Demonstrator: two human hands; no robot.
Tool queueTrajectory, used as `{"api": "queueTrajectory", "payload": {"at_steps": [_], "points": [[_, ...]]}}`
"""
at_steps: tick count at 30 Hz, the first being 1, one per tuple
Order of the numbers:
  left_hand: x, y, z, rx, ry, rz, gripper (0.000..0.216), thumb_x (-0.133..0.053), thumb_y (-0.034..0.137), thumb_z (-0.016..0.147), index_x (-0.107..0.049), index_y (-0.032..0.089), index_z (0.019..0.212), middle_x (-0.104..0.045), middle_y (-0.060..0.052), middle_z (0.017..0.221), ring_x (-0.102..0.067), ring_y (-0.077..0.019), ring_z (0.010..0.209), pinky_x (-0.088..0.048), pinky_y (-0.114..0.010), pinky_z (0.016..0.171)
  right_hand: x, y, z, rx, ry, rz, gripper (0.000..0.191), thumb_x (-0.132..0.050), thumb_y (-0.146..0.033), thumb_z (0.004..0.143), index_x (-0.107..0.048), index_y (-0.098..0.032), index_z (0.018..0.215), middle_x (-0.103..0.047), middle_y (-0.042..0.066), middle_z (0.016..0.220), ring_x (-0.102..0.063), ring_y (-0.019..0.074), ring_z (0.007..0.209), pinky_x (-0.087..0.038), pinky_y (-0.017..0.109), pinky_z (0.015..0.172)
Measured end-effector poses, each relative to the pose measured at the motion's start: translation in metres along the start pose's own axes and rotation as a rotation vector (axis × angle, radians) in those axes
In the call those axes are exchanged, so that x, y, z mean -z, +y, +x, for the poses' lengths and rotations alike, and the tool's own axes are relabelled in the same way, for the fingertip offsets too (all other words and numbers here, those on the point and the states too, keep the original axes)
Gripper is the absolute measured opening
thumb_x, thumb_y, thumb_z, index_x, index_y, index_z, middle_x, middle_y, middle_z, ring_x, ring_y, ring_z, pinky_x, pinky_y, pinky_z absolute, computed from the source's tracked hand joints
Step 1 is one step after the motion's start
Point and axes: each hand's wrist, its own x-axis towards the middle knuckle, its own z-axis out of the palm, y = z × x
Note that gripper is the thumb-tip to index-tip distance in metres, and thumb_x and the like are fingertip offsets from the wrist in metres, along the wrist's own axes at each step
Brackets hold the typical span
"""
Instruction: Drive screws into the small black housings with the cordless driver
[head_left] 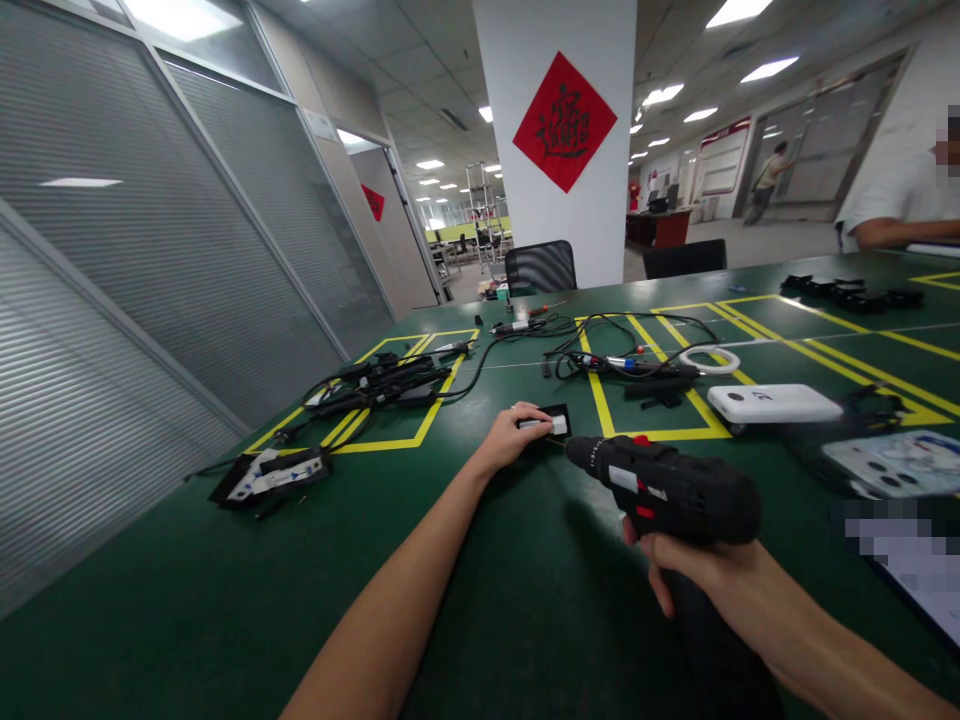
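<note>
My right hand (694, 570) is wrapped round the grip of a black cordless drill (664, 485) with red trim. Its bit points left at a small black flat part (547, 423) with a white label, lying on the green table (225, 620). My left hand (514, 430) reaches forward and pinches the left side of that small part, holding it down on the table. The drill tip sits just at the part's near edge.
Black cables and adapters (375, 385) lie in yellow-taped squares at left, more black parts (270, 475) nearer. Tangled wires (622, 350), a white tape ring (709, 360), a white box (772, 403) and a phone (896, 462) lie right. Another person's arm (896, 232) rests far right. A white pillar (559, 140) stands behind.
</note>
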Motion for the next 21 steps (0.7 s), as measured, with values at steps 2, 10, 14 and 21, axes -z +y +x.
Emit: {"api": "queueTrajectory", "payload": {"at_steps": [2,10,14,21], "points": [[0.000,0.000,0.000,-0.004,-0.005,-0.003,0.027,-0.063,0.039,0.074,-0.070,0.018,0.090,-0.062,-0.007,0.100,-0.055,-0.0194,0.098,-0.039,-0.032,0.091,0.000,0.000,0.000,-0.003,-0.001,-0.002,0.017,-0.054,-0.033,0.077,-0.059,-0.018,0.083,-0.055,-0.005,0.051,-0.052,0.0130,0.052,-0.038,0.025,0.055],[0.000,0.002,0.000,0.005,-0.002,-0.001,0.028,-0.064,0.040,0.073,-0.070,0.018,0.089,-0.062,-0.007,0.099,-0.055,-0.0199,0.098,-0.039,-0.032,0.091,0.002,0.004,0.004,-0.008,-0.016,-0.108,0.022,-0.051,-0.037,0.080,-0.062,-0.019,0.076,-0.057,-0.003,0.052,-0.052,0.0133,0.054,-0.036,0.025,0.054],[0.000,0.001,0.001,0.012,0.004,0.001,0.028,-0.064,0.041,0.072,-0.070,0.018,0.088,-0.062,-0.007,0.098,-0.055,-0.0196,0.096,-0.040,-0.032,0.090,-0.004,0.005,0.003,-0.007,-0.025,-0.209,0.035,-0.050,-0.041,0.081,-0.057,-0.018,0.057,-0.055,-0.001,0.051,-0.050,0.0130,0.053,-0.035,0.026,0.052],[0.001,0.004,0.000,0.011,-0.016,0.029,0.030,-0.062,0.042,0.074,-0.069,0.018,0.091,-0.061,-0.007,0.100,-0.055,-0.0194,0.096,-0.041,-0.032,0.089,-0.008,0.007,0.003,0.063,-0.076,-0.158,0.025,-0.050,-0.042,0.082,-0.056,-0.018,0.085,-0.055,-0.004,0.056,-0.054,0.0146,0.057,-0.041,0.028,0.058]]}}
